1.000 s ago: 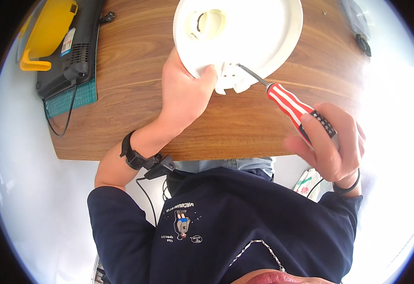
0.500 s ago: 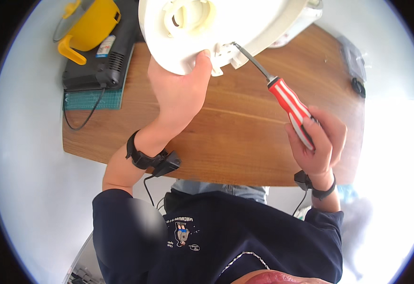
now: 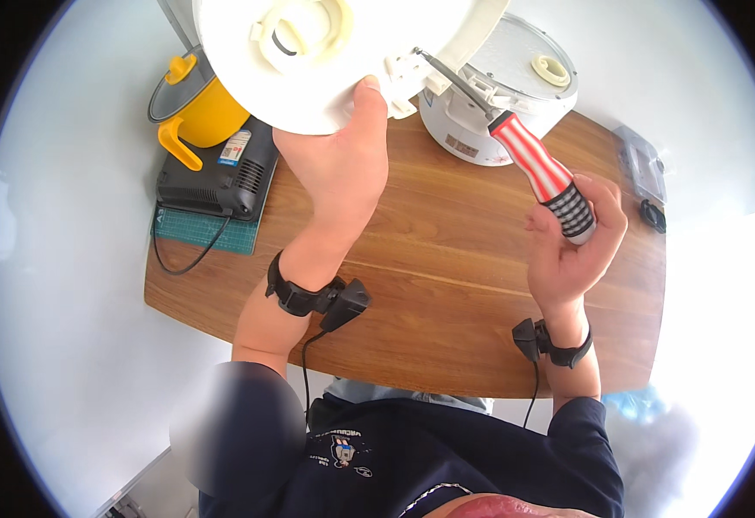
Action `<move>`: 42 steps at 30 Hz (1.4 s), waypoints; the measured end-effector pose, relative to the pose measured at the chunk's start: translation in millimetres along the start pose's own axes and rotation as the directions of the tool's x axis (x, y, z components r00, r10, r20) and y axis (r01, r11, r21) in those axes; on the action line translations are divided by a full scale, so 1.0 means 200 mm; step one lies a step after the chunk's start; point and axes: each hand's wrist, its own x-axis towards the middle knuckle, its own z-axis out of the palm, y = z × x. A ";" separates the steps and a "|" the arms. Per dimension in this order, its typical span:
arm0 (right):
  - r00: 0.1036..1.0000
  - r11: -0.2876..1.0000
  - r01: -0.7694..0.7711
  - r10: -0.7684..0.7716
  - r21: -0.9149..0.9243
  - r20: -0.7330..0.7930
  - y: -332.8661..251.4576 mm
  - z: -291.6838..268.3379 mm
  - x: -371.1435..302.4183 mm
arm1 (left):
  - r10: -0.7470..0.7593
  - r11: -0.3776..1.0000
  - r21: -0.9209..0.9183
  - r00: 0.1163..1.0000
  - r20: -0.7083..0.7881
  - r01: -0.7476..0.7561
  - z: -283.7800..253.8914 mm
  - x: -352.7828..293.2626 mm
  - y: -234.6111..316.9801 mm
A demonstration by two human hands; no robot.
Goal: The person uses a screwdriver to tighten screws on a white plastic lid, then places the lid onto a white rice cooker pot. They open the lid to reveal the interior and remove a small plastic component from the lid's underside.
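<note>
So the left hand (image 3: 339, 164) had a round white plastic cover (image 3: 231, 82) pinched at its near edge, thumb up on the inside face and the other fingers tucked behind where I couldn't see them. The cover was up off the table (image 3: 412, 293), tilted inner side toward the camera, and its far edge ran out of the picture. There was a cream round fitting (image 3: 340, 30) on that inner face.

The right hand (image 3: 578, 246) had its fingers curled around the butt end of a screwdriver (image 3: 528, 155), the kind with a red-and-white striped grip and a black-and-white patterned back part. Its shaft angled up and left, tip right at the little white bracket on the cover's rim. Couldn't tell if it was actually seated in a screw.

Just behind all that stood a round white appliance (image 3: 455, 134) with a cream knob on top. Over on the left, a yellow pot (image 3: 207, 116) sat on a black boxy device (image 3: 201, 190), which was on a green cutting mat (image 3: 244, 237).
</note>
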 end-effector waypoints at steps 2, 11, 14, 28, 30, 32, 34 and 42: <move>0.993 0.993 -0.114 0.112 0.040 0.043 0.00 -0.01 -0.01 | 0.006 1.000 0.012 1.000 -0.006 -0.006 0.00 0.02 -0.01; 0.994 0.983 -0.051 0.067 -0.179 0.085 -0.05 0.00 0.04 | -0.123 0.992 0.003 0.992 -0.014 0.123 -0.01 0.03 -0.06; 0.975 0.980 -0.198 0.197 -0.003 0.098 -0.03 0.00 0.04 | -0.200 0.980 -0.009 0.979 -0.024 0.200 -0.01 0.03 -0.06; 0.998 0.989 0.057 -0.056 -0.138 0.012 0.01 0.05 0.07 | -0.123 0.992 0.030 0.992 -0.012 0.123 0.00 0.02 -0.10; 0.996 0.984 -0.025 0.039 -0.176 0.076 -0.03 0.02 0.06 | -0.085 0.995 0.048 0.996 -0.009 0.085 0.00 0.01 -0.10; 0.974 0.978 -0.183 0.195 -0.103 0.118 -0.05 0.01 0.05 | -0.056 0.996 0.075 0.998 0.013 0.055 -0.02 0.01 -0.12; 0.959 0.961 -0.273 0.269 0.036 0.093 -0.03 0.01 0.05 | -0.030 0.995 0.095 0.999 0.031 0.027 -0.03 0.01 -0.11; 0.886 0.880 -0.460 0.448 0.115 0.115 -0.03 0.01 0.08 | 0.012 0.990 0.142 1.000 0.015 -0.014 -0.01 -0.01 -0.11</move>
